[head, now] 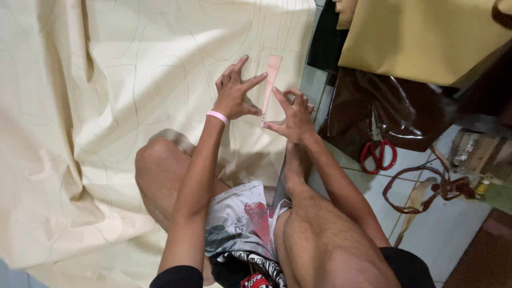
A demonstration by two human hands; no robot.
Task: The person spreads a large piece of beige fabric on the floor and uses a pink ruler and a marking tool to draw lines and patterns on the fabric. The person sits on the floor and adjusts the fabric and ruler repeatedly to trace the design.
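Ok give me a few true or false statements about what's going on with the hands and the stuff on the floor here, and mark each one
1. Both hands rest on a pale pink strip lying on cream fabric. True: the left hand and the right hand sit either side of it.
2. The right hand holds the red-handled scissors. False: they lie on the floor, untouched.
3. A pink band is on the left wrist. True.
4. The cream fabric is plain. False: thin curved lines are drawn across it.
5. Dark brown glossy material lies beside the scissors. True.
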